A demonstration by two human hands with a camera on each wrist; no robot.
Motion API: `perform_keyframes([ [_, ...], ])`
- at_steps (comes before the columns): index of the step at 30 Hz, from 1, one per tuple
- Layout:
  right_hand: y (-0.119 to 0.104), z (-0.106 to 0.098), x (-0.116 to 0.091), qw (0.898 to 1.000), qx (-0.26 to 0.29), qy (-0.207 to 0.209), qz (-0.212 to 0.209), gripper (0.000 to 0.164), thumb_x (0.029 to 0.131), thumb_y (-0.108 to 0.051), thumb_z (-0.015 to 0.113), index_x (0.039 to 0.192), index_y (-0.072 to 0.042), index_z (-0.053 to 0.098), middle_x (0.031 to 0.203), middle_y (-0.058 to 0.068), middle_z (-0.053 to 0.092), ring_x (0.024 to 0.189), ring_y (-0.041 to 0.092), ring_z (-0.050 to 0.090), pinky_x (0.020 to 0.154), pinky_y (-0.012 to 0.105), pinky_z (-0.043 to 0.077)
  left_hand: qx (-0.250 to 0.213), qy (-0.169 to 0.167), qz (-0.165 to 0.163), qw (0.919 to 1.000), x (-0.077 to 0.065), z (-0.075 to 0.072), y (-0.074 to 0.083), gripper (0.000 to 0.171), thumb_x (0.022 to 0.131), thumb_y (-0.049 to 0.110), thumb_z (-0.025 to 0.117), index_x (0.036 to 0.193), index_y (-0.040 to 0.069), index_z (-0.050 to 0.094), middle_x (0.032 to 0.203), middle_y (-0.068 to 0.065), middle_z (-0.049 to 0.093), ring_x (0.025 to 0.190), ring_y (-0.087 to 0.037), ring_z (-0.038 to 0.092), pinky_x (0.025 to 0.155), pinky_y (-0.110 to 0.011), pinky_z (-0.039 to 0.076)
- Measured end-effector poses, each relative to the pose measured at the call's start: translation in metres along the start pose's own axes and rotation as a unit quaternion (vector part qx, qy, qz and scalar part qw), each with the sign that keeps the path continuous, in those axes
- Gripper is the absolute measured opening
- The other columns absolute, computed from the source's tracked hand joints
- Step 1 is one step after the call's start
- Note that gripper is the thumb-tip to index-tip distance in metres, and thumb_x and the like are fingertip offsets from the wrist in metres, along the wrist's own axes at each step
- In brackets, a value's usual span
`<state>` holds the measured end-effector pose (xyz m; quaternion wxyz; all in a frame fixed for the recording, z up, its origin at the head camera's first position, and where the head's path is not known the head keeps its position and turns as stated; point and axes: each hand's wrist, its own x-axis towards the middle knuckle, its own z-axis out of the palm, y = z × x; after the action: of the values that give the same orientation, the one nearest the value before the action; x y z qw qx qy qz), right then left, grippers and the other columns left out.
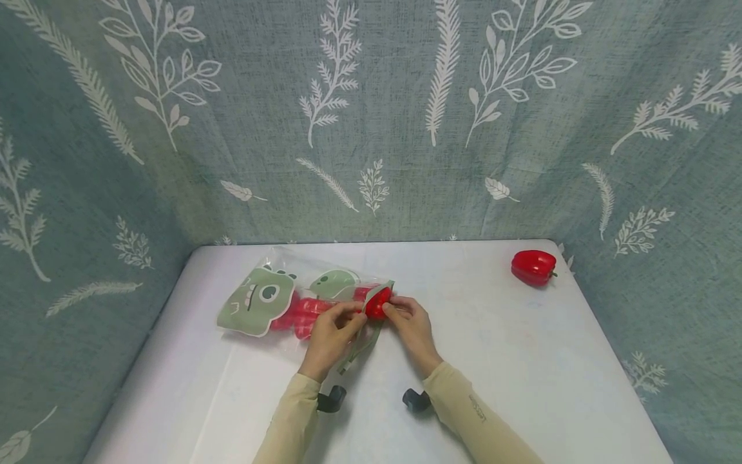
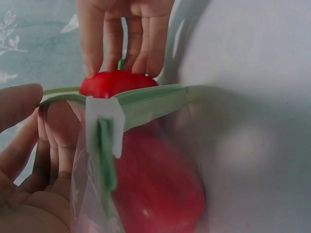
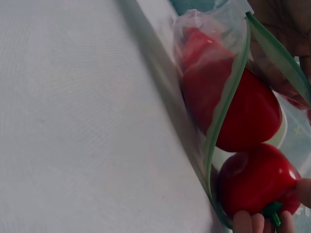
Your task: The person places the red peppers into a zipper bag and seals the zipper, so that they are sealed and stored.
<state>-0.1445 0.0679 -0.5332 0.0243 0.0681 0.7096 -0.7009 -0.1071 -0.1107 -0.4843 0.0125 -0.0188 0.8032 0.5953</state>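
A clear zip bag (image 1: 255,301) with green cartoon creature prints lies on the white table, its green-edged mouth towards the right. Several red bell peppers (image 1: 307,314) are inside it; one pepper (image 2: 158,184) lies close to the opening. My left hand (image 1: 330,338) pinches the bag's rim between thumb and fingers, beside a white zip slider (image 2: 104,124). With thumb and fingertips, my right hand (image 1: 414,328) grips another red bell pepper (image 3: 257,179) by its green-stemmed end. That pepper is partly within the bag's mouth, right by the one inside.
One more red bell pepper (image 1: 533,267) lies at the table's back right corner. Patterned green fabric (image 1: 382,129) stands behind the table and along both sides. Black wrist devices (image 1: 332,399) show under the forearms.
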Motion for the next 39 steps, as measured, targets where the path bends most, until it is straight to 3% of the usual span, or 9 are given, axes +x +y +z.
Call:
perform_keyframes([
  [10,-0.003,0.004,0.001,0.999,0.006,-0.031,-0.023,0.039,0.095,-0.022,0.073,0.129,-0.002,0.065,0.123,0.017,0.069,0.112,0.028,0.068,0.1,0.042,0.051,0.007,0.008,0.015,0.9998,0.003,0.002,0.001,0.026,0.093,0.021,0.075,0.118,0.014,0.074,0.097,-0.004,0.069,0.084,-0.021,0.061,0.071,-0.025,0.056],
  [18,-0.001,0.012,0.005,0.998,0.006,-0.05,-0.028,0.036,0.097,-0.011,0.067,0.131,0.0,0.063,0.12,0.019,0.07,0.114,0.028,0.067,0.1,0.038,0.051,0.015,0.011,0.013,0.9998,0.002,0.002,0.002,0.025,0.094,0.021,0.075,0.118,0.017,0.074,0.097,-0.001,0.068,0.085,-0.022,0.061,0.073,-0.026,0.057],
  [27,-0.001,0.02,0.004,0.994,-0.003,-0.106,-0.006,0.043,0.098,-0.005,0.06,0.141,0.0,0.054,0.134,0.018,0.063,0.118,0.028,0.064,0.095,0.034,0.054,-0.002,0.01,0.018,0.9998,0.003,0.004,0.001,0.026,0.093,0.021,0.075,0.118,0.013,0.074,0.096,-0.005,0.068,0.084,-0.022,0.06,0.071,-0.023,0.054],
  [31,-0.001,0.023,0.004,0.992,0.003,-0.122,-0.016,0.047,0.097,0.001,0.056,0.144,0.003,0.05,0.136,0.021,0.061,0.118,0.03,0.064,0.094,0.037,0.055,-0.002,0.012,0.017,0.9998,0.003,0.004,0.002,0.025,0.094,0.021,0.075,0.118,0.013,0.074,0.097,-0.005,0.068,0.085,-0.022,0.06,0.072,-0.023,0.054],
  [35,-0.002,0.024,0.005,0.991,0.001,-0.131,-0.02,0.048,0.098,-0.001,0.056,0.145,0.003,0.049,0.135,0.023,0.061,0.119,0.032,0.063,0.094,0.042,0.055,0.005,0.012,0.009,0.9999,0.003,0.004,0.002,0.025,0.094,0.021,0.075,0.117,0.015,0.074,0.098,-0.004,0.069,0.087,-0.021,0.061,0.075,-0.023,0.055],
  [39,-0.001,0.022,0.006,0.992,-0.013,-0.128,-0.016,0.048,0.098,-0.005,0.06,0.144,0.0,0.051,0.133,0.02,0.063,0.12,0.032,0.063,0.095,0.04,0.055,0.004,0.01,0.007,0.9999,0.002,0.004,0.002,0.025,0.094,0.021,0.075,0.118,0.015,0.074,0.098,-0.003,0.069,0.087,-0.021,0.061,0.073,-0.024,0.055],
])
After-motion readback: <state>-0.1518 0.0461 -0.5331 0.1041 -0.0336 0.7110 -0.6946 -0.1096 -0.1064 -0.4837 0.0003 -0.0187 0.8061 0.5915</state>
